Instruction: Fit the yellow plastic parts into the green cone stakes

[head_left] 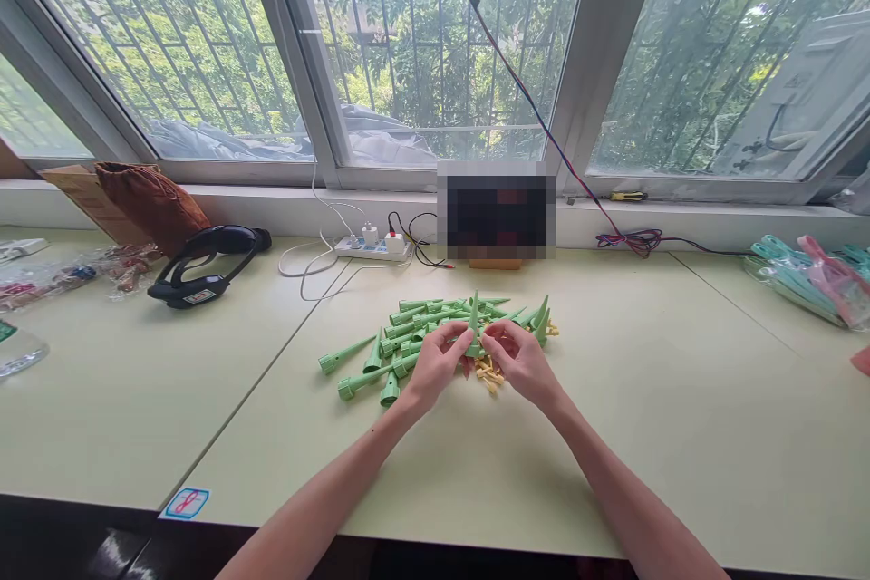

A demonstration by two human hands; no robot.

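Upright between my hands stands a green plastic watering spike (474, 313), its pointed tip up. My left hand (439, 362) is closed round its lower end. My right hand (520, 361) has thumb and fingers pinched together at the spike's right side; what looks like a small yellow peg shows partly at these fingertips. A pile of similar green spikes (411, 326) lies behind and to the left of my hands, with several more (542, 319) just right. Small yellow pegs (490, 376) lie on the table under and between my hands.
The pale table (680, 426) runs to the window sill. Along the back are a power strip (373, 246) with cables, a blurred-out screen (499, 216) and a coiled cable (639, 241). Black headgear (197, 276) and a brown bag (149, 199) sit left; bagged plastic items (816, 281) lie right.
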